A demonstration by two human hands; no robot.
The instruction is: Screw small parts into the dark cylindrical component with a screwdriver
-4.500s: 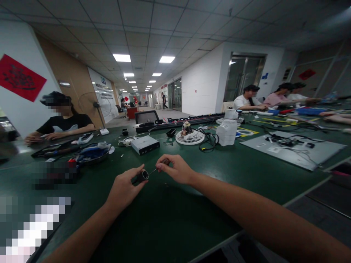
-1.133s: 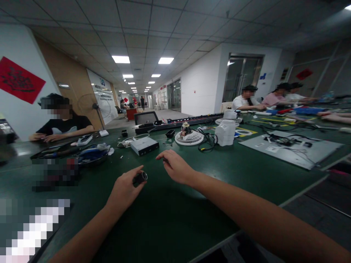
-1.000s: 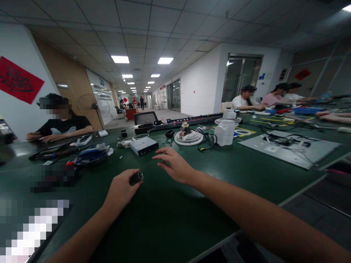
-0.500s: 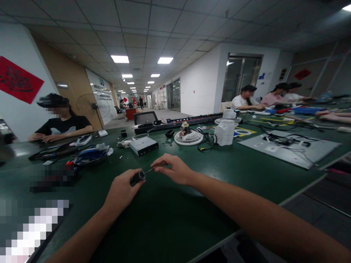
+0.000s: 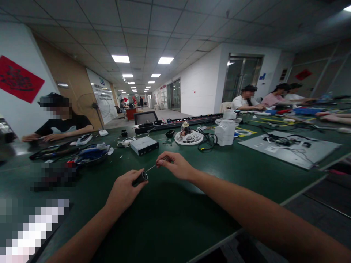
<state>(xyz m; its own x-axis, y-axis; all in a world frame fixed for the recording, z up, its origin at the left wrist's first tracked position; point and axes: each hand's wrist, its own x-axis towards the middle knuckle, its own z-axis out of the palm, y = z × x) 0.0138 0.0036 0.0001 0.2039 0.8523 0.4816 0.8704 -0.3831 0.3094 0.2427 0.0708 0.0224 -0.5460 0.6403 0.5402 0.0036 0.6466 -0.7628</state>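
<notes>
My left hand (image 5: 124,188) is closed round a small black cylinder (image 5: 140,178) with a round, ringed end facing right; its exact kind does not show. Pinched in my right hand (image 5: 175,165) is a thin screwdriver (image 5: 151,168), its handle mostly covered by the fingers. The metal shaft slants down-left to the cylinder's upper rim; whether the tip touches it I cannot tell. Both hands are held above the green tabletop (image 5: 164,219).
Beyond my hands stand a silver disc drive (image 5: 144,145), a white fan grille (image 5: 189,137) with a motor, and a white appliance housing (image 5: 225,132). A metal panel (image 5: 290,146) lies right. A blue bundle (image 5: 91,154) lies left. A person (image 5: 63,120) sits at far left.
My right hand has shifted slightly right and tilted the screwdriver more steeply, with more of its shaft showing. The black cylinder has turned and moved a little right in my left hand.
</notes>
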